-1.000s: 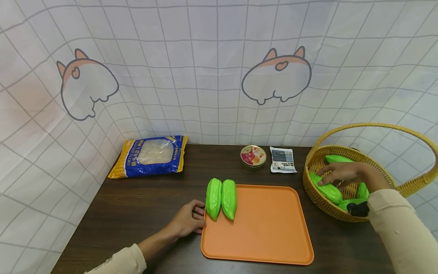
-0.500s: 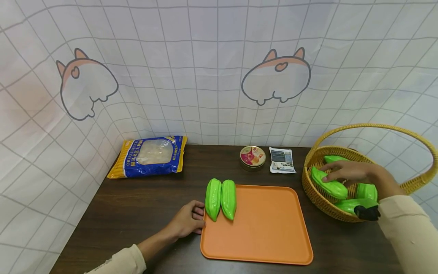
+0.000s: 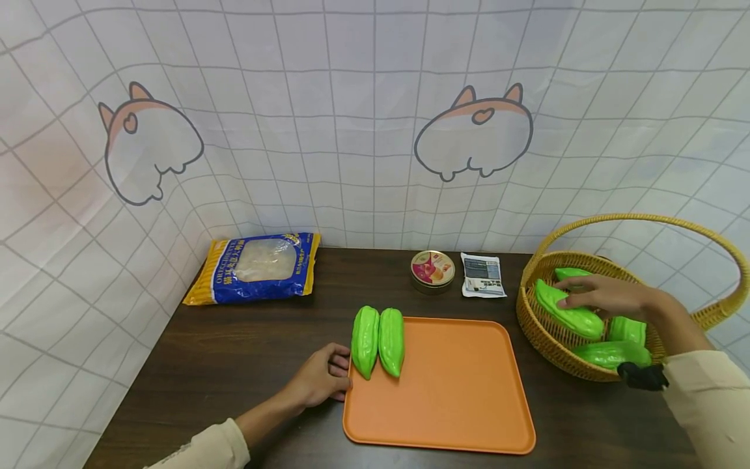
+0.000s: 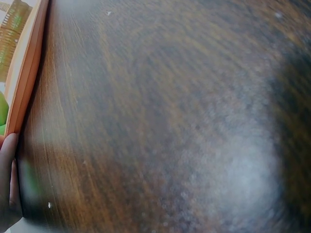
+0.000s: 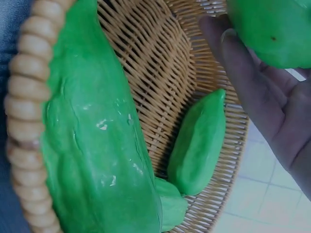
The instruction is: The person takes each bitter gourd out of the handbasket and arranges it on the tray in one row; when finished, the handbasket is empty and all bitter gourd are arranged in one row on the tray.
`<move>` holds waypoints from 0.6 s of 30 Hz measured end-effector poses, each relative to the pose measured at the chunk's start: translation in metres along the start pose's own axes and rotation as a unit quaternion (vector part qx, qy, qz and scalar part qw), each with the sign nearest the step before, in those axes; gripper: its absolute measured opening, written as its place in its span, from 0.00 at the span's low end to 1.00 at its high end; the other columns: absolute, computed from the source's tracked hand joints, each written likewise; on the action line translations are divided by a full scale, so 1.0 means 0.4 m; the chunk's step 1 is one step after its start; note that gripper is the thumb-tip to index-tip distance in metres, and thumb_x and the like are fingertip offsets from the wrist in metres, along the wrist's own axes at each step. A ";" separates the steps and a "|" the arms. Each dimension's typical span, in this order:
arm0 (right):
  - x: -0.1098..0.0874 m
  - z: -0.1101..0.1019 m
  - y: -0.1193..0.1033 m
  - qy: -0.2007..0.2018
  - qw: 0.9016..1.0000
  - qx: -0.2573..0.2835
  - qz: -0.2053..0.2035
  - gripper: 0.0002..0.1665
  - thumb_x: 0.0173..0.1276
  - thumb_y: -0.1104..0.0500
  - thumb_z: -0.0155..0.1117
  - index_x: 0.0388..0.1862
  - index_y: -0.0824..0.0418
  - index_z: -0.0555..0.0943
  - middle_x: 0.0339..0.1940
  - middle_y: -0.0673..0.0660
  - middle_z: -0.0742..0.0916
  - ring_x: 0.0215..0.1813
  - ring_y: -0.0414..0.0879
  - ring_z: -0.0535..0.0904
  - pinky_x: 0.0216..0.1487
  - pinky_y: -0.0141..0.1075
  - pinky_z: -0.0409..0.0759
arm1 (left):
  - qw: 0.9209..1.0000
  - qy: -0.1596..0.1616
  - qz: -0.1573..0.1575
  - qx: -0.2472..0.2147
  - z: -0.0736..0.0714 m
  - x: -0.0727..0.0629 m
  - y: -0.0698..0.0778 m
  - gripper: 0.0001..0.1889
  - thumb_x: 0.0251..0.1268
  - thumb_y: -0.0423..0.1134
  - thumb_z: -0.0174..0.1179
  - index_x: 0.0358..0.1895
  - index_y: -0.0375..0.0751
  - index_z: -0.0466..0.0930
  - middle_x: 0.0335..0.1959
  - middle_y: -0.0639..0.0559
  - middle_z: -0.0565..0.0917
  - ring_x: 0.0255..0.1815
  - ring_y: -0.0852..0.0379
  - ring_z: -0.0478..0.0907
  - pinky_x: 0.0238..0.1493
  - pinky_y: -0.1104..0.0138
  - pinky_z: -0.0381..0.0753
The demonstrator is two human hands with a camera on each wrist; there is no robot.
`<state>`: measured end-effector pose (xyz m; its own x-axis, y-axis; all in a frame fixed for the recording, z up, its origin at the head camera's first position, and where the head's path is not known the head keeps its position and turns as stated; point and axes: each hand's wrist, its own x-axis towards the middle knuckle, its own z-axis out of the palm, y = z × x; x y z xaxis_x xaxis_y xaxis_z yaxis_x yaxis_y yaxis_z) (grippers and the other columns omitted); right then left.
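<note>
At the left edge of the orange tray [image 3: 451,391], my left hand [image 3: 316,378] holds the rim with its fingers and thumb. A thumb or finger [image 4: 6,170] on that rim also shows in the left wrist view. Two green bitter melons [image 3: 366,342] lie side by side at the tray's far left corner. My right hand [image 3: 615,296] grips another bitter melon [image 3: 571,314] over the wicker basket [image 3: 533,339]; it shows at the upper right in the right wrist view. Several bitter melons, one long and large in that view [image 5: 97,126], lie in the basket below.
The basket's tall handle [image 3: 633,216] arches over it at the right. A blue and yellow pasta bag [image 3: 263,268], a round tin [image 3: 432,268] and a small white packet [image 3: 483,275] stand along the back. Behind them hangs a grid-patterned cloth [image 3: 351,130].
My right hand and its bitter melon have shifted slightly to the right over the basket, and more of the bitter melons beneath show. The left hand and the tray have stayed put.
</note>
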<state>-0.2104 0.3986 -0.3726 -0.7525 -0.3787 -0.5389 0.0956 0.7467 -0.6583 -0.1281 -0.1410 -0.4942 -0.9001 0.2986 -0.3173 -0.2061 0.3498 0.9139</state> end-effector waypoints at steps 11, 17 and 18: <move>-0.023 0.025 -0.016 0.029 0.998 -0.021 -0.053 0.42 0.76 0.49 0.57 0.79 0.67 0.55 0.76 0.79 0.60 0.69 0.73 0.68 0.50 0.56 0.83 | 1.000 0.003 0.000 0.000 0.001 0.000 0.001 0.33 0.48 0.26 0.66 0.63 0.29 0.70 0.48 0.40 0.76 0.42 0.53 0.78 0.31 0.60 0.90; -0.032 0.049 -0.035 0.049 0.994 -0.034 -0.089 0.38 0.75 0.51 0.59 0.75 0.69 0.60 0.73 0.77 0.67 0.69 0.73 0.68 0.57 0.58 0.82 | 1.000 0.006 0.000 0.001 0.002 0.000 0.000 0.33 0.48 0.26 0.67 0.62 0.29 0.70 0.48 0.40 0.77 0.41 0.53 0.78 0.31 0.60 0.90; -0.032 0.054 -0.038 0.054 0.993 -0.039 -0.095 0.37 0.74 0.52 0.59 0.75 0.69 0.62 0.73 0.77 0.67 0.69 0.74 0.67 0.57 0.58 0.82 | 1.000 0.006 0.000 0.001 0.002 0.000 0.000 0.33 0.48 0.26 0.67 0.62 0.29 0.70 0.47 0.40 0.77 0.41 0.53 0.78 0.31 0.60 0.90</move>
<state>-0.1882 0.3803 -0.3669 -0.8180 -0.4586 -0.3471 -0.1014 0.7091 -0.6978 -0.1279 -0.1401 -0.4944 -0.9047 0.2887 -0.3134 -0.2048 0.3505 0.9139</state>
